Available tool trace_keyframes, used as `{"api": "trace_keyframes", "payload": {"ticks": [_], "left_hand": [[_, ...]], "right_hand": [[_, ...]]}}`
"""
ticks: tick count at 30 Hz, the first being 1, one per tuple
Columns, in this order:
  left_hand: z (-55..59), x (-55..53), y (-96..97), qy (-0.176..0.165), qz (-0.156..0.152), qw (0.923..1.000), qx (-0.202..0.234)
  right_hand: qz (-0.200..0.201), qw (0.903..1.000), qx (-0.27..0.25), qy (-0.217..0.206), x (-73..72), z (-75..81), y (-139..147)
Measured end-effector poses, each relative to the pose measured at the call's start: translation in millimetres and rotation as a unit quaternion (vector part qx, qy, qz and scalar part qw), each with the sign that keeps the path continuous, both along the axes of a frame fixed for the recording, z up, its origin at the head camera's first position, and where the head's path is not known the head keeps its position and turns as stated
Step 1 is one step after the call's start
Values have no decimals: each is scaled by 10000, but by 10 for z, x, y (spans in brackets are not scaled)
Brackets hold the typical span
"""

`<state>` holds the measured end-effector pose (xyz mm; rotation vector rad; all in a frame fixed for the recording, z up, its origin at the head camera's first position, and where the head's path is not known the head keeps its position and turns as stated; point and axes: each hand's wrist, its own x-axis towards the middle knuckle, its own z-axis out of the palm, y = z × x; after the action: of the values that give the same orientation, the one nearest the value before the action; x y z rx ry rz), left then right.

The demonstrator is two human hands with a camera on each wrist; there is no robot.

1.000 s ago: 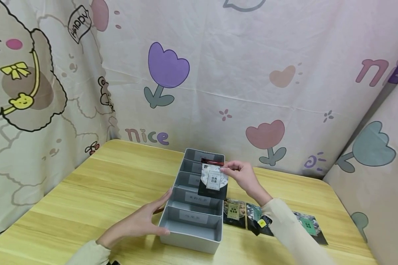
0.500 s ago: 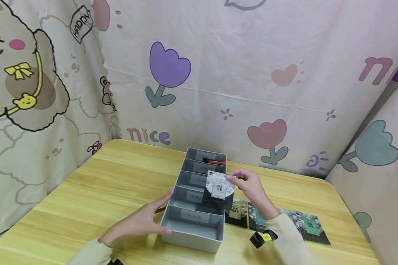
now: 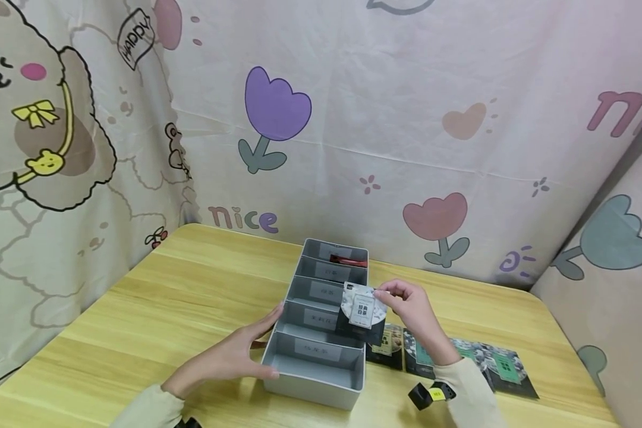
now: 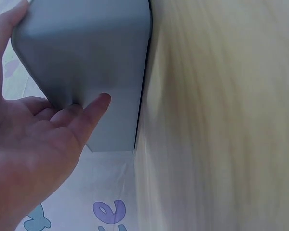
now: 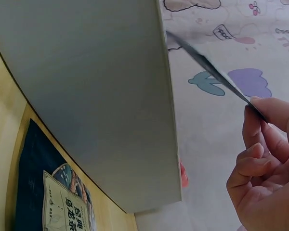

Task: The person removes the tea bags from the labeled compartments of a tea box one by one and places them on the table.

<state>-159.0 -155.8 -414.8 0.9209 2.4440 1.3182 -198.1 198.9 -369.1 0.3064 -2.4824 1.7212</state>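
Observation:
My right hand [image 3: 413, 306] pinches a tea sachet [image 3: 362, 312] by its upper right corner, between thumb and fingers. Black and white with a pale label, the sachet hangs tilted above the right side of a grey divided box [image 3: 312, 391], overlapping its middle compartments in the head view. Seen by the right wrist camera, the sachet [image 5: 212, 67] is edge-on at the box's rim. My left hand [image 3: 235, 355] rests against the box's near left corner, thumb at the front and fingers along the left side; extended fingertips [image 4: 98, 103] touch the wall.
Several tea sachets [image 3: 505, 367] lie in a row on the wooden table [image 3: 192, 285], right of the box. A red packet [image 3: 348, 261] sits in the box's farthest compartment. Paper labels [image 3: 317, 351] mark the dividers. A printed curtain [image 3: 342, 166] hangs behind.
My right hand has brought the sachet nearer to me along the box, from its farther compartments toward the middle ones. The left hand stays at the box's corner.

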Motion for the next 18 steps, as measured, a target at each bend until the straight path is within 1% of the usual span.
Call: {"api": "trace_keyframes", "payload": {"ticks": [4, 12, 18], "left_hand": [[2, 0, 5, 9, -9, 10000, -1], [7, -4, 10, 32, 22, 10000, -37], [6, -1, -2, 16, 45, 10000, 21]], "right_hand": [[-54, 9997, -138, -198, 24, 15, 15], [-71, 9987, -309, -389, 77, -2, 98], [-122, 9983, -289, -493, 121, -8, 169]]}}
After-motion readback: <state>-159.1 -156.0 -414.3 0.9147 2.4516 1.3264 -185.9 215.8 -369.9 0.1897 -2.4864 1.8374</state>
